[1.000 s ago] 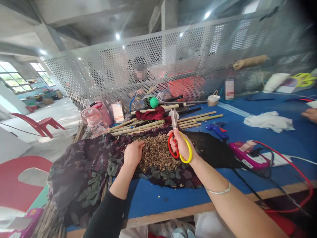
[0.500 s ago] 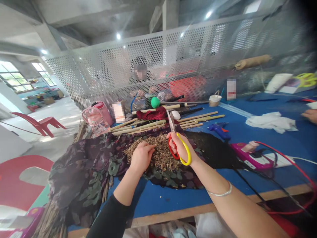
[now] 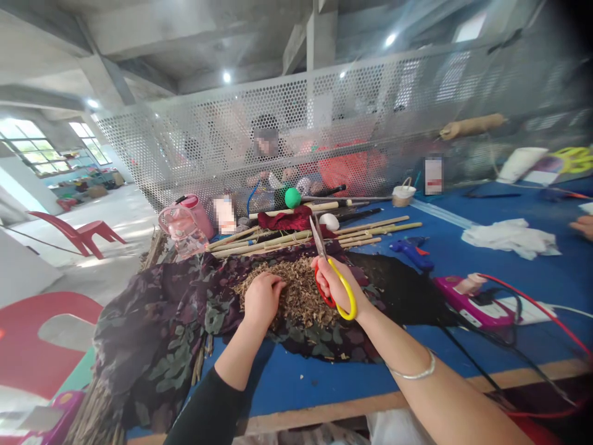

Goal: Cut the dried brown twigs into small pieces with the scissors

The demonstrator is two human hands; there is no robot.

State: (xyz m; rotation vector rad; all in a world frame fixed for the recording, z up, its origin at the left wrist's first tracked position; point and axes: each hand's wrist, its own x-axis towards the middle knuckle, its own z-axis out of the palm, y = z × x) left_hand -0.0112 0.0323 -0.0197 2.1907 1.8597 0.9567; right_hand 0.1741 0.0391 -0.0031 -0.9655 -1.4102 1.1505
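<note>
A brown heap of dried, chopped plant bits (image 3: 301, 290) lies on a dark floral cloth (image 3: 152, 309) spread over the table. At the heap's left side, my left hand (image 3: 262, 299) rests with its fingers curled together; what they pinch, if anything, is hidden. In my right hand (image 3: 340, 284) is a pair of scissors (image 3: 319, 238) with one red and one yellow handle loop. The blades point up and away, nearly closed, above the heap's right side. Fingers wrap the handles rather than sitting in both loops.
Bamboo sticks (image 3: 278, 238), a dark red cloth (image 3: 287, 219) and a green ball (image 3: 293, 198) lie behind the heap. To the right are a blue glue gun (image 3: 412, 252) and a magenta power strip (image 3: 482, 303) with cables. A perforated metal screen (image 3: 194, 142) stands behind; a person sits beyond it.
My left hand has shifted slightly and its fingers have drawn in closer together. The scissors stay in my right hand, almost unmoved. The view has tilted a little.
</note>
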